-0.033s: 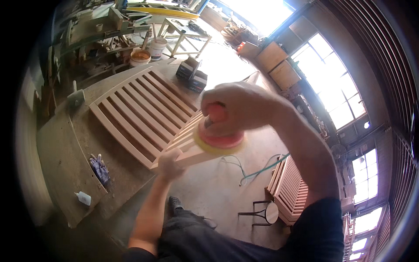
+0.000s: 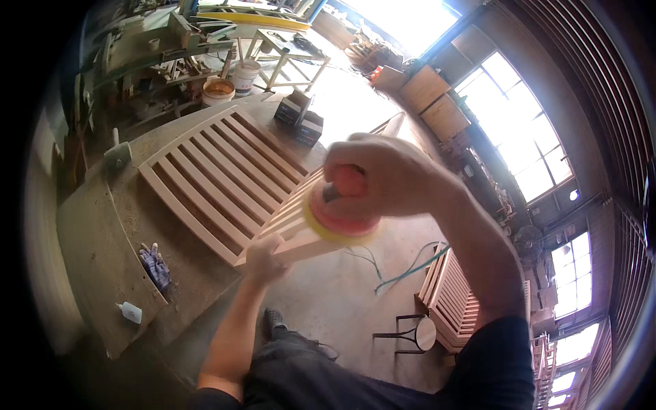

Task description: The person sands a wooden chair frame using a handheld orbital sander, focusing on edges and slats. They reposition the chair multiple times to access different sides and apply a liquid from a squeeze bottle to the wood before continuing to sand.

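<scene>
My right hand (image 2: 386, 174) is closed over a round red sander (image 2: 342, 208) with a yellow pad. The pad rests flat on the near end of a tilted slatted wooden panel (image 2: 294, 232). My left hand (image 2: 263, 258) grips that panel's lower near corner from below. A second slatted wooden panel (image 2: 219, 171) lies flat on the dusty workbench (image 2: 96, 239) just behind and to the left.
A pair of work gloves (image 2: 156, 266) and a white glue bottle (image 2: 130, 312) lie on the bench's near part. Two dark boxes (image 2: 301, 117) and two buckets (image 2: 229, 85) stand farther back. A stool (image 2: 413, 335), stacked slatted panels (image 2: 454, 301) and a green cable (image 2: 410, 270) occupy the floor at right.
</scene>
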A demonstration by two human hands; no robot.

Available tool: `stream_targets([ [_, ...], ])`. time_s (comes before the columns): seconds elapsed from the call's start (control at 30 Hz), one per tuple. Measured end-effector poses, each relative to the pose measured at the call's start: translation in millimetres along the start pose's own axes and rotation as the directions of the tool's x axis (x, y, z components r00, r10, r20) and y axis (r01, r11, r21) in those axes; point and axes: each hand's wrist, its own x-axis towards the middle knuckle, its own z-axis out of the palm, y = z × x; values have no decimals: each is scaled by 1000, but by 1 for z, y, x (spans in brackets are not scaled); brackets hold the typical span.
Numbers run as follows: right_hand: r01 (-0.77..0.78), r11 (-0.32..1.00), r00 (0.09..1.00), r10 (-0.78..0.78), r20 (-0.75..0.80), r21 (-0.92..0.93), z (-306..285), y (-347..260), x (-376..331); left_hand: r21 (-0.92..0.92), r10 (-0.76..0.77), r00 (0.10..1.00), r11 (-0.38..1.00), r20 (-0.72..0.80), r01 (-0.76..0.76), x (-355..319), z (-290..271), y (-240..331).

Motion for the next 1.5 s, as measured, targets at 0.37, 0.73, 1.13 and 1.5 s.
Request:
stream_targets([
  [0.37,326,787,245,465,-851,524,238,8,-82,-6,24,991,1000,130,-23,3,-9,9],
  [0.73,163,896,454,303,-838,412,176,14,-98,-40,39,999,998,19,-38,3,0,4],
  [1.13,-45,991,832,109,543,-130,-9,-23,63,7,16,1000,1000,10,-16,0,4,1],
  [1.5,269,959,561,-84,824,-85,44,-10,131,8,47,998,999,-36,-47,-5,13,-27],
])
